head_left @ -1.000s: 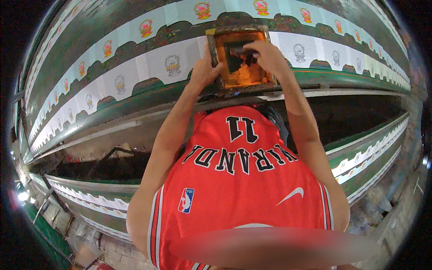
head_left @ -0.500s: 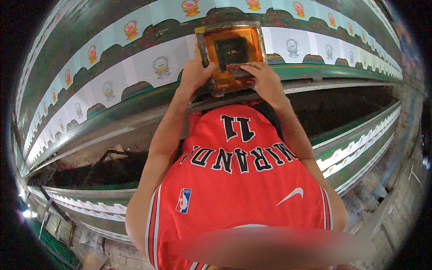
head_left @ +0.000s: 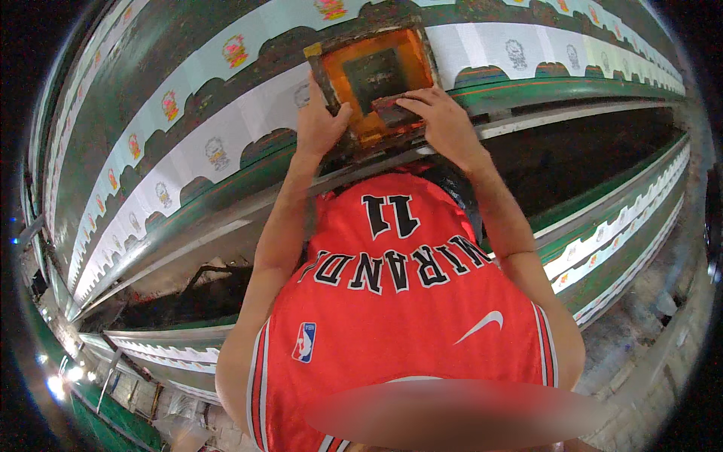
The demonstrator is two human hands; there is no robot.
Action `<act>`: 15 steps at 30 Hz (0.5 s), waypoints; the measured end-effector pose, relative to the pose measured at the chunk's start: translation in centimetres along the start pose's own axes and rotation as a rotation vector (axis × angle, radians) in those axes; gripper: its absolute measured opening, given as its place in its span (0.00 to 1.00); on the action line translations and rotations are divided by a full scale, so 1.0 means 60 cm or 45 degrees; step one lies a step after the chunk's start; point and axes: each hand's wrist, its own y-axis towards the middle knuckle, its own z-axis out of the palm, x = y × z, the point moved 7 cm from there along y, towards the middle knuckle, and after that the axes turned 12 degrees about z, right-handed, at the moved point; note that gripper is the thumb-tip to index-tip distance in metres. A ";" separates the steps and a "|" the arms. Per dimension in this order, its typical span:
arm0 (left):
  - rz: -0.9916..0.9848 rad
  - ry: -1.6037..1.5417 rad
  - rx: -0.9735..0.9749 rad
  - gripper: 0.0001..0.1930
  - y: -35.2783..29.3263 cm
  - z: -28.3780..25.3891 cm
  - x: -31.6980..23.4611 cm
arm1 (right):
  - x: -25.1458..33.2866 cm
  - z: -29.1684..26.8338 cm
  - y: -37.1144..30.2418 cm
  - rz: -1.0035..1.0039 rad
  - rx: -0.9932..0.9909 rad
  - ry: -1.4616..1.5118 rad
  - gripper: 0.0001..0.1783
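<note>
A small square screen-printing frame with orange mesh and a dark square window lies tilted over the near strip of white cloth on the long green table. My left hand grips its left side, with the thumb over the edge near the lower-left corner. My right hand holds a short dark reddish squeegee inside the frame, over the lower part of the mesh. The squeegee's lower edge is hard to make out. An outlined grey print lies to the frame's right, and another is partly covered beside my left hand.
A farther pale cloth strip carries several coloured prints. A metal rail runs along the table's near edge. Behind me stands another table with white strips, across a dark gap. Bright lamps shine at lower left.
The frame has shifted left along the near strip, toward the left outlined print, and looks more tilted. Both hands moved with it, still gripping frame and squeegee. The whole view has turned slightly.
</note>
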 end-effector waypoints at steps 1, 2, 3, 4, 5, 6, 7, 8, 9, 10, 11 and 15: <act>-0.030 -0.001 0.021 0.57 0.013 0.028 -0.014 | -0.032 -0.017 -0.004 0.002 -0.005 0.005 0.33; -0.075 0.008 0.058 0.57 0.021 0.052 -0.024 | -0.059 -0.028 -0.007 0.024 0.008 0.003 0.33; -0.120 0.019 0.093 0.57 0.029 0.077 -0.036 | -0.083 -0.041 -0.012 0.019 -0.010 -0.041 0.34; -0.135 0.021 0.116 0.56 0.036 0.092 -0.043 | -0.100 -0.048 -0.016 0.009 -0.014 -0.012 0.34; -0.163 0.030 0.125 0.56 0.040 0.104 -0.048 | -0.115 -0.052 -0.019 0.014 -0.007 0.006 0.34; -0.160 0.030 0.120 0.56 0.046 0.113 -0.051 | -0.126 -0.058 -0.021 0.000 -0.014 0.030 0.34; -0.156 0.005 0.100 0.56 0.047 0.122 -0.054 | -0.136 -0.060 -0.025 0.007 0.008 0.021 0.34; -0.171 -0.004 0.118 0.56 0.050 0.130 -0.052 | -0.142 -0.064 -0.026 -0.008 0.008 0.022 0.33; -0.176 -0.033 0.117 0.56 0.050 0.135 -0.046 | -0.143 -0.065 -0.025 -0.024 0.005 0.021 0.33; -0.161 -0.070 0.114 0.56 0.053 0.141 -0.045 | -0.148 -0.069 -0.024 -0.032 0.017 0.007 0.33; -0.138 -0.070 0.083 0.56 0.053 0.140 -0.039 | -0.146 -0.067 -0.020 -0.036 0.035 -0.008 0.32; -0.128 -0.115 0.056 0.55 0.048 0.137 -0.023 | -0.141 -0.064 -0.010 -0.066 0.068 -0.014 0.31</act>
